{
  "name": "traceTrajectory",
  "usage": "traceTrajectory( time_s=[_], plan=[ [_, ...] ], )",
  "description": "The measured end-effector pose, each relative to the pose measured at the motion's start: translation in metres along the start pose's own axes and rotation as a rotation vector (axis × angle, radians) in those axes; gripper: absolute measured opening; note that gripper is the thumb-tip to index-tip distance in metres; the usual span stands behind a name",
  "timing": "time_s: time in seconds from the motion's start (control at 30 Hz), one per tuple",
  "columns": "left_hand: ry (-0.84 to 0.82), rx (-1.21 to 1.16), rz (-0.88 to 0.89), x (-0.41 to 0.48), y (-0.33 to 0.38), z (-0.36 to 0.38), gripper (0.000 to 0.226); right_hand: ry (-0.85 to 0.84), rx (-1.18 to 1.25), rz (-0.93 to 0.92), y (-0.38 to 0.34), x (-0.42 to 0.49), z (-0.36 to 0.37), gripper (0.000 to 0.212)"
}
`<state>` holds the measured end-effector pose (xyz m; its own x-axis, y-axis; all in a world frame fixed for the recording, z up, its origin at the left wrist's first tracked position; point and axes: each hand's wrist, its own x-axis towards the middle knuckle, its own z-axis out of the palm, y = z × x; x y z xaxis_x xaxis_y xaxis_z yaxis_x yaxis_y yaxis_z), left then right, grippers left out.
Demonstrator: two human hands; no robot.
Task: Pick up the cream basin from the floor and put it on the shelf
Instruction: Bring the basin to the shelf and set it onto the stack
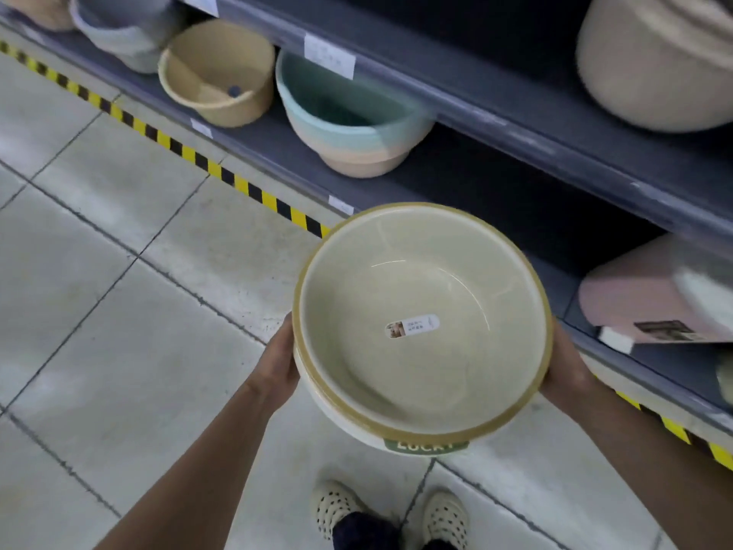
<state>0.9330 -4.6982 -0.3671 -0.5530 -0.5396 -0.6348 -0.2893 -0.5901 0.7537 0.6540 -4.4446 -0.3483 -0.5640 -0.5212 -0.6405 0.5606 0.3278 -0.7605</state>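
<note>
Here the cream basin (420,331) is off the floor (119,311), held upright above the tiles just in front of the shelf (515,216). The left hand (283,363) grips its left rim and the right hand (563,371) its right rim; the fingers are hidden under the basin. A green label on its near wall is partly cut off. The lower shelf bay beyond the far rim lies dark and open, between a teal basin (349,121) and a blurred pink tub (654,299).
</note>
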Motion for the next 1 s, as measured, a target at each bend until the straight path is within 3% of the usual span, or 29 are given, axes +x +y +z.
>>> traceTrajectory(
  time_s=[0.17, 0.37, 0.57, 0.9, 1.0],
  plan=[
    [-0.079, 0.05, -0.072, 0.025, 0.039, 0.053, 0.042, 0.073, 0.066, -0.036, -0.033, -0.016, -0.043, 0.036],
    [-0.089, 0.087, -0.153, 0.064, 0.031, 0.096, 0.052, 0.104, 0.108, -0.045, -0.016, 0.01, -0.112, 0.042],
    [-0.129, 0.13, -0.132, 0.111, 0.001, 0.138, 0.035, 0.157, 0.121, -0.016, 0.016, 0.051, -0.163, 0.044],
    [-0.191, 0.226, -0.13, 0.224, -0.001, 0.176, 0.058, 0.244, 0.266, -0.034, 0.044, 0.123, -0.175, 0.052],
    [-0.193, 0.215, -0.145, 0.256, 0.006, 0.192, 0.041, 0.276, 0.307, -0.052, 0.044, 0.15, -0.178, 0.046]
  ],
)
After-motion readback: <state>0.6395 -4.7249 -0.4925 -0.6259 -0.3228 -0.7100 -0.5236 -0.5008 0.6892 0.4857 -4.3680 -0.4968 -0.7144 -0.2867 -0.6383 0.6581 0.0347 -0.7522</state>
